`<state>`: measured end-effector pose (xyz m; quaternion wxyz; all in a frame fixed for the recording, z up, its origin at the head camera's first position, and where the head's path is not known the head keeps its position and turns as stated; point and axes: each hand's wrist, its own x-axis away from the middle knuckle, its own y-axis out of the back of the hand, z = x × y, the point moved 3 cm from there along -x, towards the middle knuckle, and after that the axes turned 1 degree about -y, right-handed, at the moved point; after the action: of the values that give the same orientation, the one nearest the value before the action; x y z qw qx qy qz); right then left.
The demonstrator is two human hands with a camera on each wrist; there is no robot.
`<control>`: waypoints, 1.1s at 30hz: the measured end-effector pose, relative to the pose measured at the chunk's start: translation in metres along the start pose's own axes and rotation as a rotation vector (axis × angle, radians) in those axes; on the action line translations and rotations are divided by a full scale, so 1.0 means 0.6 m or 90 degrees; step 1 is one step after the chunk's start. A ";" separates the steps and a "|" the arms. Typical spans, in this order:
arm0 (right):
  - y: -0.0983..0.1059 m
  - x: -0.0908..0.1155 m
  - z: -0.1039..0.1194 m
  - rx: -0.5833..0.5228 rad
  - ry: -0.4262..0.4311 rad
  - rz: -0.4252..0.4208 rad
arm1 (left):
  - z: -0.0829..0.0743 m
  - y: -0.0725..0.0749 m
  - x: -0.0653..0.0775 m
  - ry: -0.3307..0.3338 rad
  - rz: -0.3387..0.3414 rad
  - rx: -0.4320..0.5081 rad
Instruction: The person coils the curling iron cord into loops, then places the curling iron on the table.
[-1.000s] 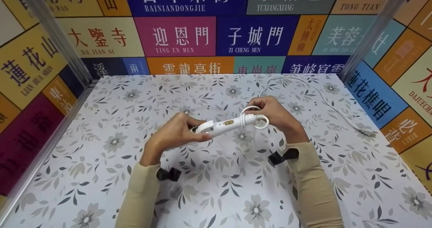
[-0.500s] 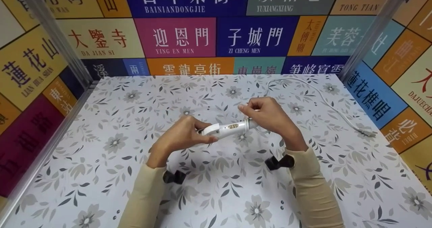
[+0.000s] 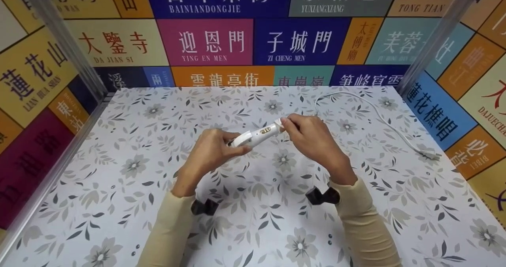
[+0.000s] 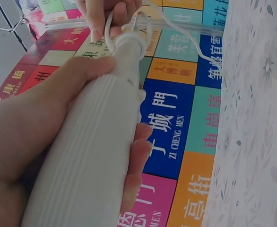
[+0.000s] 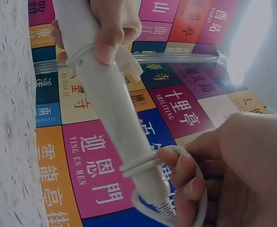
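A white hair curling iron [image 3: 263,132] with a gold mark on its handle is held above the table, its cord end tilted up to the right. My left hand [image 3: 209,146] grips its wider, ribbed part, thumb along the side in the left wrist view. At the other end, my right hand [image 3: 312,136] pinches the white cord [image 5: 145,163]. That cord is looped round the tail of the handle, and a further loose loop hangs by my right fingers [image 5: 183,172] in the right wrist view. The head view hides most of this loop behind the right hand.
The rest of the cord [image 3: 373,105] runs across the back right of the floral-covered table [image 3: 237,227] to its plug [image 3: 433,155]. Panels with printed place names [image 3: 213,42] enclose the back and sides.
My right hand has carried the cord round the handle's tail and now sits closer to the handle. The iron's cord end has tilted upward. My left hand keeps its grip.
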<state>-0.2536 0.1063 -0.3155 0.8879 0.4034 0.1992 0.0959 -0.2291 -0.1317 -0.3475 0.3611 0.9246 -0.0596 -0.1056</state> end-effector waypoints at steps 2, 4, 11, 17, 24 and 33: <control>-0.003 -0.003 -0.003 -0.052 -0.003 0.008 | -0.003 0.002 0.000 -0.006 -0.033 0.005; -0.007 -0.005 -0.005 -0.109 0.000 0.020 | -0.005 0.004 0.000 -0.004 -0.060 0.021; -0.020 -0.018 -0.019 -0.209 0.035 0.087 | -0.004 0.012 0.002 0.045 -0.084 0.098; -0.031 -0.028 -0.046 -0.235 0.064 0.189 | -0.003 0.017 0.001 0.064 -0.075 0.126; -0.039 -0.038 -0.082 -0.242 0.069 0.232 | 0.002 0.021 0.003 0.063 -0.048 0.147; -0.033 -0.051 -0.124 -0.223 -0.046 0.141 | -0.002 0.019 0.003 0.001 -0.005 0.158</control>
<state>-0.3133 0.1336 -0.3664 0.9351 0.2656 0.1022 0.2113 -0.2275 -0.1397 -0.3391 0.2433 0.9626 -0.0680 -0.0981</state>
